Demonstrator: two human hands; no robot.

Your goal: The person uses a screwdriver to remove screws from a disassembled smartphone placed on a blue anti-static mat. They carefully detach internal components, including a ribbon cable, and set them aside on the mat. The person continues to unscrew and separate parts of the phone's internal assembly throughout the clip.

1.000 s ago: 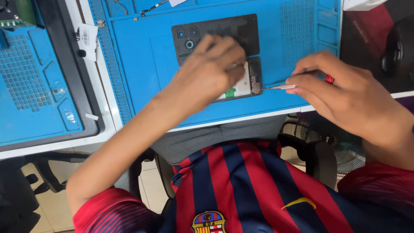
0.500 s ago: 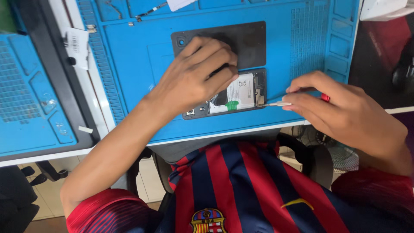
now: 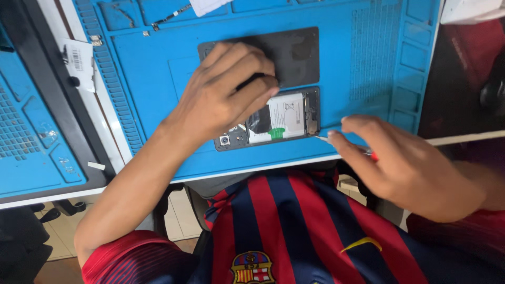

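Nearest the camera: your striped red-and-blue shirt [image 3: 294,231], one, cut off at the bottom edge. Two hands in view, both yours.

Your right hand [image 3: 405,163] sits at the near table edge, fingers pinched on one thin tool [image 3: 322,138]; only its metal tip shows, plus a sliver of red by the palm, the rest hidden under the fingers. The tip is just beside the right end of the phone.

One opened phone [image 3: 279,121] lies flat on the blue mat [image 3: 363,63], near its front edge, back cover off, one white-labelled battery and one small green tab showing. Its left part is covered by your left hand [image 3: 226,97], which presses down on it with fingers curled; whether the fingers pinch anything, cannot tell.

Just beyond, touching or nearly touching the phone, one dark grey back panel [image 3: 294,52], its left end hidden by the same hand.

Far edge: one white paper scrap [image 3: 208,5], cut off. One thin metal strip [image 3: 168,17], too small to make out.

Left: a second blue mat [image 3: 26,142], cut off, and one white tag [image 3: 79,58].
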